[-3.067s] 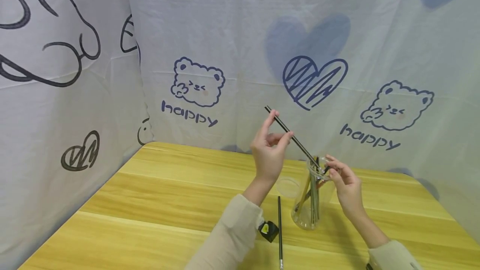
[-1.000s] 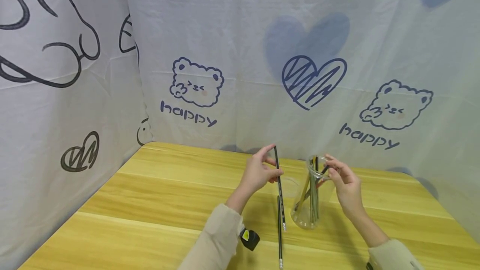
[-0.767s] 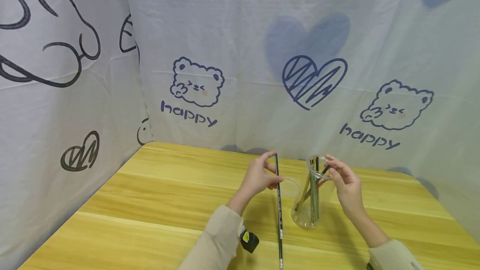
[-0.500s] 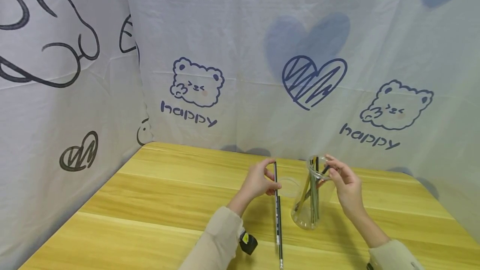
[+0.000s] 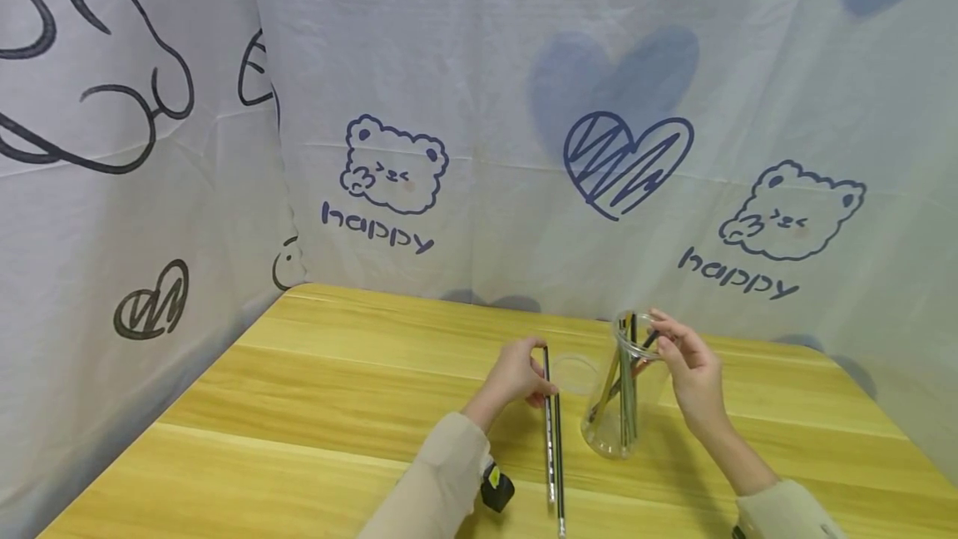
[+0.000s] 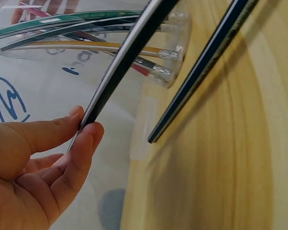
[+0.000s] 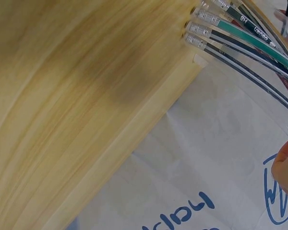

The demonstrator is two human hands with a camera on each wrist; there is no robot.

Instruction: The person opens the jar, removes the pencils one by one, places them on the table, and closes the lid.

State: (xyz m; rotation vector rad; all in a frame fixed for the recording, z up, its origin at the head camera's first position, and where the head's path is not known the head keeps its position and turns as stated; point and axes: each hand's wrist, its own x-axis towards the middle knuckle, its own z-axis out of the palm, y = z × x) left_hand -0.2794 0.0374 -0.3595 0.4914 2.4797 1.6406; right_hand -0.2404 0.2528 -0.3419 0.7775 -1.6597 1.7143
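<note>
My left hand (image 5: 516, 377) pinches a dark pencil (image 5: 550, 447) between thumb and fingers, near its far end. The pencil's silver-banded end points toward me. Just right of it, almost parallel, a second dark pencil (image 5: 559, 464) lies on the table. In the left wrist view, the pinched pencil (image 6: 120, 62) slants upward, apart from the lying pencil (image 6: 197, 72). My right hand (image 5: 694, 373) holds the rim of a clear jar (image 5: 599, 435) with thumb and fingers. Several pencils (image 7: 249, 40) stand in it, eraser ends down, some green, yellow and red.
A clear round lid (image 5: 575, 374) lies on the wooden table (image 5: 314, 406) between my left hand and the jar. Behind the table hangs a white printed cloth (image 5: 509, 148), with another cloth side at the left. A black wrist device (image 5: 496, 489) sits by my left sleeve.
My left hand has drawn the pencil out of the jar's mouth, swung it left and lowered it beside the lying pencil, drawing slightly left at the end. The right hand and jar stay put.
</note>
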